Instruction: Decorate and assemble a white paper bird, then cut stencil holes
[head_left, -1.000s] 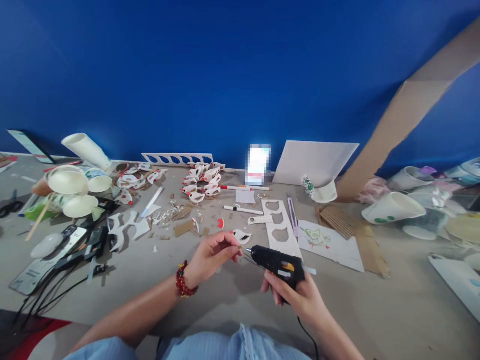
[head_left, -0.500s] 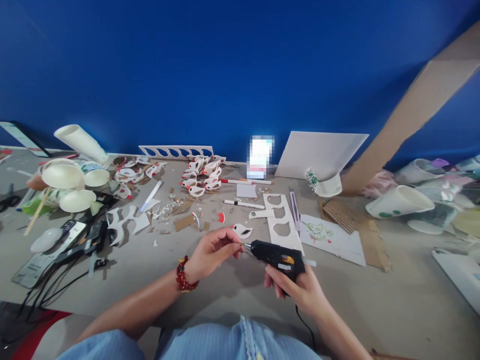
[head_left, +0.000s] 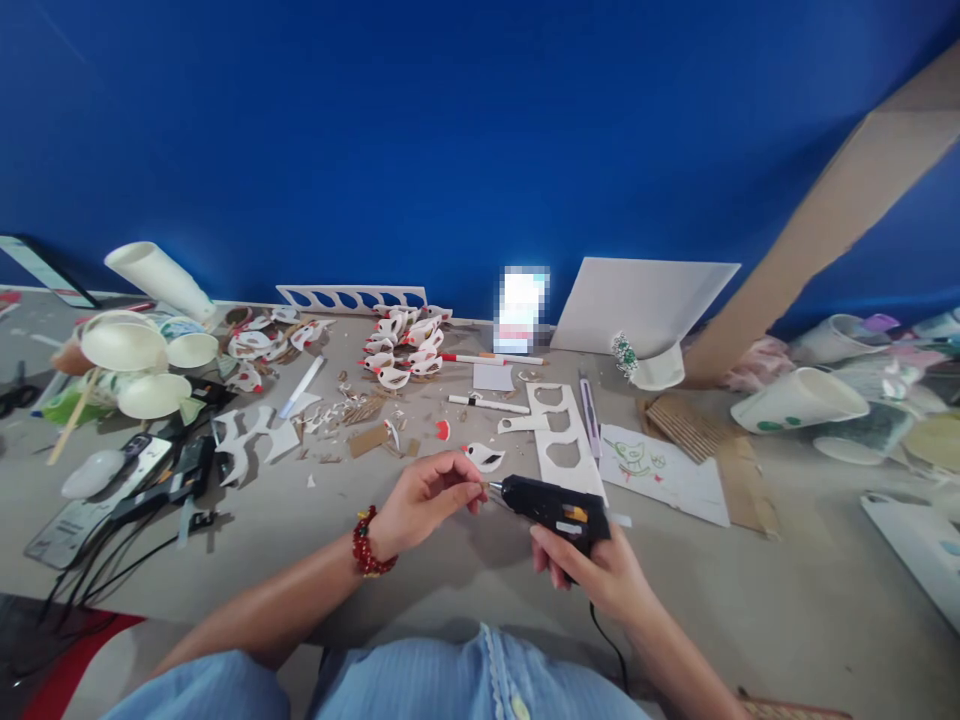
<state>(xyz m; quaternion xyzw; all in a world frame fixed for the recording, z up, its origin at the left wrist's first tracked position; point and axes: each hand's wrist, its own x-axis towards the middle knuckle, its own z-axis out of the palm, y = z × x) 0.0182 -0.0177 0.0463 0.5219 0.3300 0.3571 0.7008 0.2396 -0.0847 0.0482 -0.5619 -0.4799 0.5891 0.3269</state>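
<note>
My right hand [head_left: 581, 560] is wrapped round the handle of a black hot glue gun [head_left: 551, 505], its nozzle pointing left. Thumb and fingers of my left hand [head_left: 439, 500] pinch a tiny brownish piece [head_left: 485, 488] right at the nozzle tip; its kind is too small to make out. Just beyond my fingertips a white bird cutout [head_left: 484, 457] with a red beak and a dark wing lies flat on the table. A small red-and-white scrap [head_left: 442, 430] lies behind my left hand.
More bird cutouts [head_left: 394, 376] are heaped near the blue wall. A cut-out white board [head_left: 564, 455], a purple cutter [head_left: 589, 412], pens, and a drawing [head_left: 660, 472] surround the work spot. Paper cups [head_left: 799, 403] stand right; cables and a power strip [head_left: 176, 485] lie left.
Both hands hold nearly the same position, with the glue gun's nozzle still at the small piece. The view has shifted very slightly.
</note>
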